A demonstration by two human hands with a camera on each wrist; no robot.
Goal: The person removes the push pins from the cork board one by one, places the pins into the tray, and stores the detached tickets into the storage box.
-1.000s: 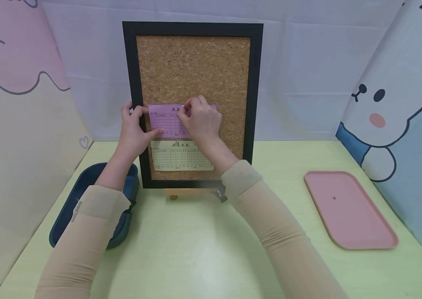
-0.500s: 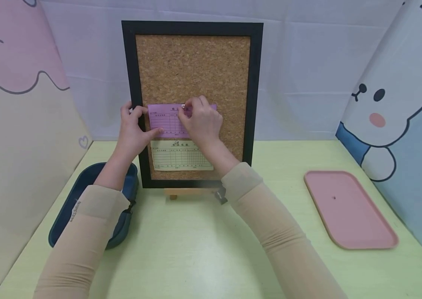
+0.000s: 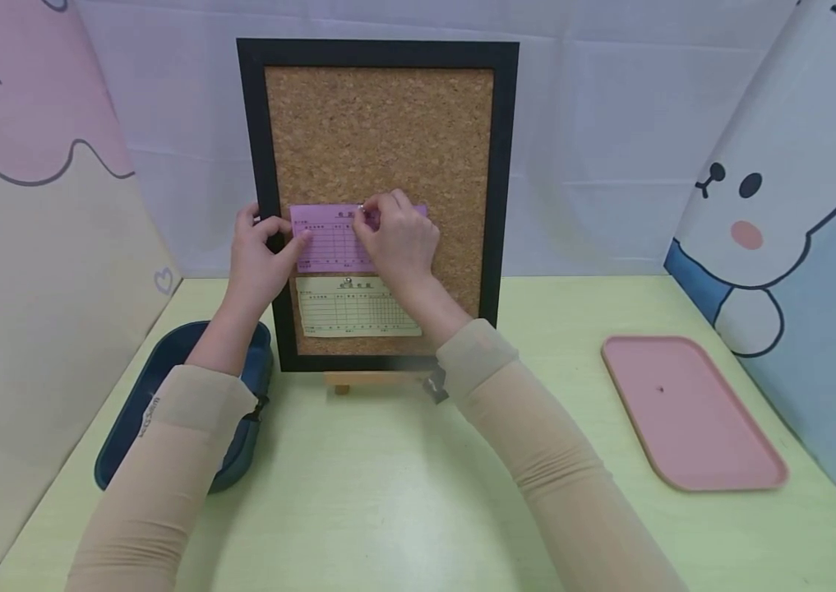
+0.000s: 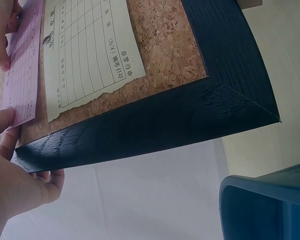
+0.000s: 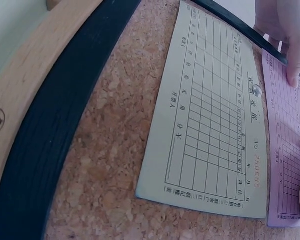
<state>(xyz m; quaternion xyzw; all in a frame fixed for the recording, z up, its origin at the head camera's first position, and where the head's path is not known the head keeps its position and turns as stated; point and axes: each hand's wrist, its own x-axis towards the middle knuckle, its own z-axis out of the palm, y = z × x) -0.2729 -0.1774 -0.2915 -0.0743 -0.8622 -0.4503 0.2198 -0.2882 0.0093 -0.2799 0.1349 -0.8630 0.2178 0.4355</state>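
Observation:
A black-framed cork board (image 3: 381, 131) stands upright on a small wooden easel (image 3: 366, 379). A cream form slip (image 3: 358, 311) hangs low on it, held by a silver pin (image 3: 348, 281). Above it lies a pink slip (image 3: 329, 240). My left hand (image 3: 264, 247) grips the frame's left edge, fingers behind it, thumb pressing the pink slip's left edge (image 4: 22, 75). My right hand (image 3: 391, 232) pinches a small silver pin (image 3: 362, 210) at the pink slip's top edge. The right wrist view shows the cream slip (image 5: 215, 135) and its pin (image 5: 257, 90) close up.
A dark blue tub (image 3: 166, 386) sits on the table left of the board, partly under my left forearm. A flat pink tray (image 3: 691, 411) with a tiny dark speck lies at the right. Cartoon backdrop panels close in both sides and the back.
My left thumb has slid up the pink slip's left edge. The right hand has stayed at the slip's top edge with the pin.

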